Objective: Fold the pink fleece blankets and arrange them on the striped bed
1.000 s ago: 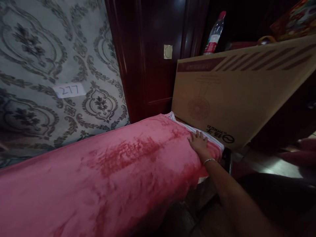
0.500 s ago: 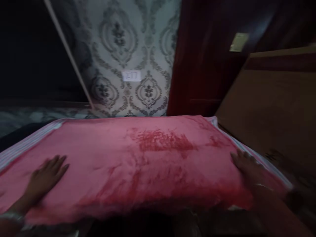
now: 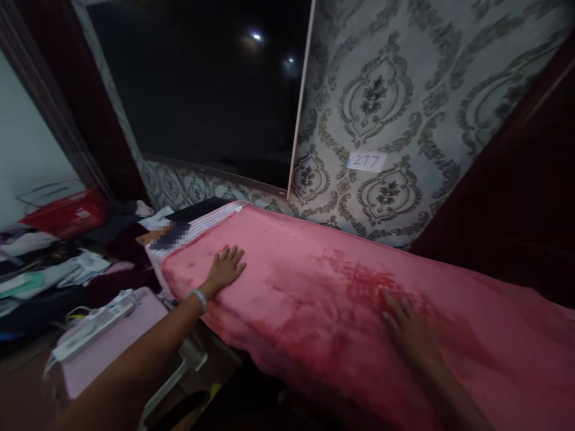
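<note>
A long pink cloth [image 3: 287,257] with a soft, plush-looking surface is spread over a raised surface along the wall. Darker red patches mark its middle and front side. Flat on the cloth toward its left end lies my left hand [image 3: 227,267], fingers spread, a pale band around the wrist. My right hand [image 3: 406,326] rests on the dark red patch near the middle, slightly blurred, its fingers stretched out. Neither hand grips anything. White-and-grey striped fabric [image 3: 215,220] shows from under the cloth at the left end.
A large dark screen [image 3: 202,90] hangs on the patterned wall, beside a paper label [image 3: 367,161] reading 277. To the left, a white power strip [image 3: 96,326] lies on a pinkish board [image 3: 117,347]. Beyond are piled clothes [image 3: 85,266] and a red bag [image 3: 67,214].
The view has swung left, bringing the screen and clutter into sight. My right hand has moved from the cloth's right edge to its dark middle patch. My left hand stays flat on the left part.
</note>
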